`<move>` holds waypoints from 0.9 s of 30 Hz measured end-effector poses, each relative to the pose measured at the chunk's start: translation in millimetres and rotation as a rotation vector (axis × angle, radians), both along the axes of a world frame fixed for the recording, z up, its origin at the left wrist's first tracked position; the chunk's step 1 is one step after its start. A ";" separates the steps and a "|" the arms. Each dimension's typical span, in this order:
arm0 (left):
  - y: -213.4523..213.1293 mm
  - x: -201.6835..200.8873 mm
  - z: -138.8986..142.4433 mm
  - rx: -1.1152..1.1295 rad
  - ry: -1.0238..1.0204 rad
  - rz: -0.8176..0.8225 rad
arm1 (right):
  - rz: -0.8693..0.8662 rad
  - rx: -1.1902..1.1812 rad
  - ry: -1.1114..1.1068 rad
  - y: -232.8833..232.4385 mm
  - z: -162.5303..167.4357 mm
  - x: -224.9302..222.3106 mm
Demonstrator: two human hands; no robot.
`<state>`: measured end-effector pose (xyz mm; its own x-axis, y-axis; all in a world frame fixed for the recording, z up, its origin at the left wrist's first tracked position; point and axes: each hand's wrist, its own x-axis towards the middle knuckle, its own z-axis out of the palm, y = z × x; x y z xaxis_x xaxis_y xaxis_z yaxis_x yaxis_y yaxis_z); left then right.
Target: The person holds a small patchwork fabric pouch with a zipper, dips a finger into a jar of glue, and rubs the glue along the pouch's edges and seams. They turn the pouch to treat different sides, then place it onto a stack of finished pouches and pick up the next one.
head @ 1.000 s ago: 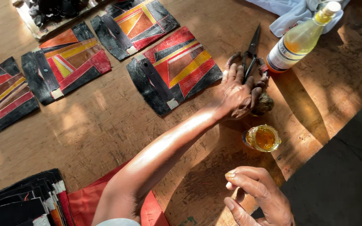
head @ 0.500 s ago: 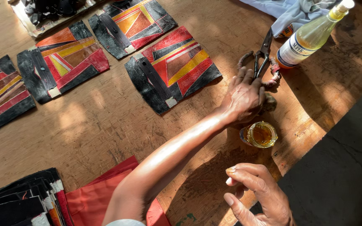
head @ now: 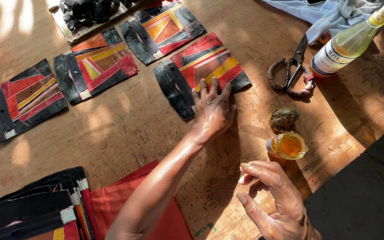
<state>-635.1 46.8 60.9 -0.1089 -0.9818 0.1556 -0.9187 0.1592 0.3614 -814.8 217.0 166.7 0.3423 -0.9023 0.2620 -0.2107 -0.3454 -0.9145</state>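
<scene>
Head view: left hand (head: 213, 109) lies flat, unclenched, fingertips on the black, red and yellow patchwork panel (head: 201, 71); press evenly; right hand (head: 274, 200) hovers half-curled, holding nothing

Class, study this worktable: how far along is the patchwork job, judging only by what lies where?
Done: four pieced colourful panels lie spread on the wooden table. In hand: the left hand presses flat on the nearest panel, while the right hand hovers empty beside the open glue jar. The scissors lie untouched. Left: a stack of panels waits at the table's near edge.
</scene>
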 end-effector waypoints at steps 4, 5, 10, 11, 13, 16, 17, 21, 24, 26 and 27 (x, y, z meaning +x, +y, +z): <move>-4.1 -7.7 -7.1 -0.057 0.019 0.038 | 0.026 -0.002 0.045 2.1 1.3 5.0; -5.3 -8.0 -12.9 -0.058 0.002 0.046 | 0.024 0.009 0.048 3.4 2.6 5.7; -15.6 -0.7 -32.1 -0.116 -0.051 0.084 | 0.064 -0.020 0.010 16.3 11.2 12.0; -16.7 0.2 -30.6 -0.170 0.005 0.080 | 0.057 -0.027 0.006 22.0 13.6 14.7; -14.1 2.9 -21.1 -0.279 0.117 0.088 | 0.058 -0.042 -0.001 34.9 18.9 21.1; -5.2 6.6 14.2 -0.409 -0.020 0.123 | 0.030 0.030 -0.163 59.0 25.9 34.4; 8.8 14.0 26.6 -0.279 -0.032 0.038 | 0.020 0.032 -0.163 68.1 28.8 38.5; 68.4 56.5 96.8 0.010 -0.026 -0.184 | 0.009 0.043 -0.188 99.5 36.4 60.3; 137.7 87.4 144.8 0.058 0.035 -0.236 | 0.003 0.037 -0.177 119.5 41.6 79.4; 200.1 112.5 164.1 -0.110 0.086 -0.267 | 0.027 0.023 -0.173 128.2 44.5 92.6; 233.9 129.2 171.1 -0.293 0.105 -0.288 | 0.053 0.014 -0.182 131.0 45.8 99.1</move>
